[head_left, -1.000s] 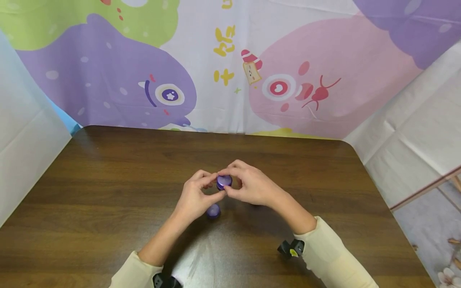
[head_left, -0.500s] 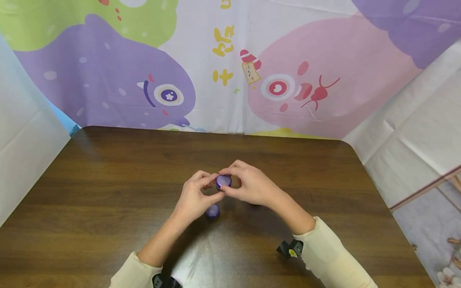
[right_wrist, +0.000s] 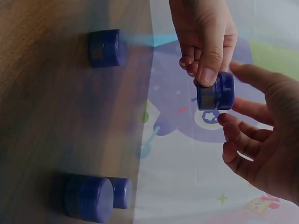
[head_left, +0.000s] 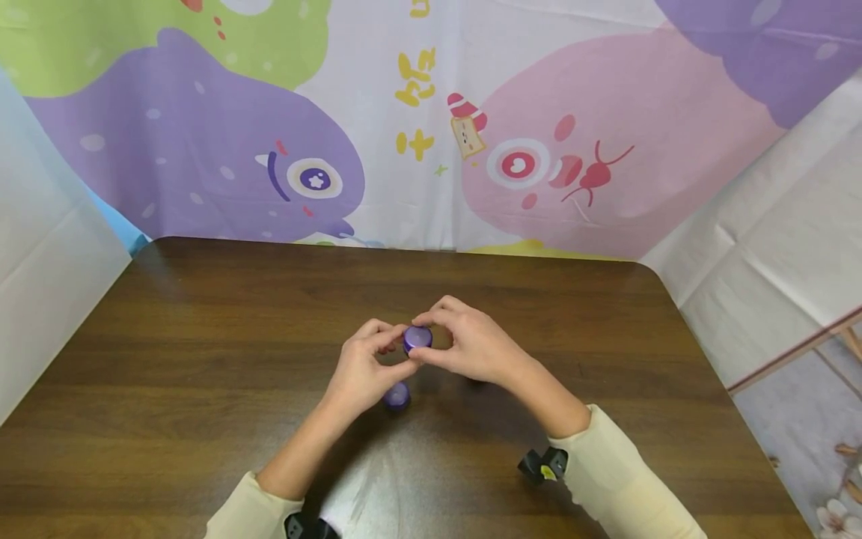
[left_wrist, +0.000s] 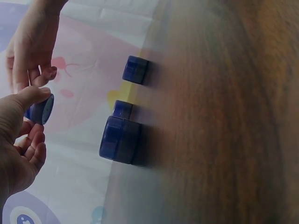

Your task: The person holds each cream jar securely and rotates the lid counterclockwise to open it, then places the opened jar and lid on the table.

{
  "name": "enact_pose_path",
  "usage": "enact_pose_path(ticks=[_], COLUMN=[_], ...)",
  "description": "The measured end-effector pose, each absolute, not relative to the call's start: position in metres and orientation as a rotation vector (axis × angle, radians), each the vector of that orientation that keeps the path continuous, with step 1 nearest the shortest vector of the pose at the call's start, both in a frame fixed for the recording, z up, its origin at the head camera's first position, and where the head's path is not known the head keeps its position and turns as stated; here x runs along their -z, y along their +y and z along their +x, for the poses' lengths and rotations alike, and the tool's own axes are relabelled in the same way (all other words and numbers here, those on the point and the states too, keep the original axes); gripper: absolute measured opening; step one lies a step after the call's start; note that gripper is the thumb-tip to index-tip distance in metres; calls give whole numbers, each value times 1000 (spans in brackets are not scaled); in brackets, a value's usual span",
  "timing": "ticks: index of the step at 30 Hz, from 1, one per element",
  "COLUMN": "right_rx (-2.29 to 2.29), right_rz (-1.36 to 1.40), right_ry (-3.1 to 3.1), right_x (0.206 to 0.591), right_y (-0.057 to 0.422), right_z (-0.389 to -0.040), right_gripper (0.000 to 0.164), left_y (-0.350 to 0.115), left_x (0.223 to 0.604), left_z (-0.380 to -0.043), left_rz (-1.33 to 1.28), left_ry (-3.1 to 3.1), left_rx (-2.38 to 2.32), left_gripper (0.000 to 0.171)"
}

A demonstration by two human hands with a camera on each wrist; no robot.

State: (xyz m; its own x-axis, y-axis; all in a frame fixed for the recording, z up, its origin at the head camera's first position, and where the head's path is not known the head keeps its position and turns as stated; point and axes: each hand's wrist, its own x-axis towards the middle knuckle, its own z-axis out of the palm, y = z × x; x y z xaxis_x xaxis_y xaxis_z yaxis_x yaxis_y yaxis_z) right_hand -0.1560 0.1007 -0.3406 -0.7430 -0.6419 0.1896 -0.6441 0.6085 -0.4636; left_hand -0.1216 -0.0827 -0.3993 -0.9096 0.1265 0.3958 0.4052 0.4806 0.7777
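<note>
In the head view, a small purple screw-top jar point(head_left: 418, 340) is held above the table between both hands. My left hand point(head_left: 357, 370) pinches its lower part between thumb and fingers. Thumb and index finger of my right hand point(head_left: 478, 346) grip the lid point(right_wrist: 227, 91) from opposite sides, the other fingers loosely bent. The right wrist view shows a step between lid and body; whether the thread is engaged I cannot tell. Another purple jar point(head_left: 397, 395) stands on the table by my left wrist. The left wrist view shows the held jar's underside point(left_wrist: 47, 109).
The left wrist view shows a lone jar point(left_wrist: 135, 70), a large jar point(left_wrist: 120, 140) and a smaller one point(left_wrist: 122, 108) behind it on the wooden table point(head_left: 236, 337). My arms mostly hide these from the head camera. A printed cloth point(head_left: 417, 209) hangs behind the table's far edge.
My right thumb and index finger have shifted slightly around the lid's edge, the thumb a little leftward. The left hand and the standing jar keep their places.
</note>
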Motion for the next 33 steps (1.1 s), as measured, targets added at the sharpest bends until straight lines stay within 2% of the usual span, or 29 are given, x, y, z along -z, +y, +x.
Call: enact_pose_path(ticks=[4,12,19,25,33], right_rx=[-786,-840,-780,-805,-811], right_rz=[1193,1205,1190,1267,1136], right_ry=[-2823,-2795,-2805,-2821,-2798], right_x=[341,342,342,341,342], right_y=[100,100,99,99,99], right_z=[-157,-156,-157,-157,-155], right_gripper=[36,43,35,40,40], left_y=[-83,-83,-83,-84,-84], left_x=[399,400,400,401,400], left_z=[-121,-122,-122,-122,-122], left_rz=[-449,-461,-465,-471,-464], left_ry=[-2443,-2441,-2434,-2428,-2431], left_rx=[1408,1391,1399,1395,1391], left_gripper=[42,43,39,40,38])
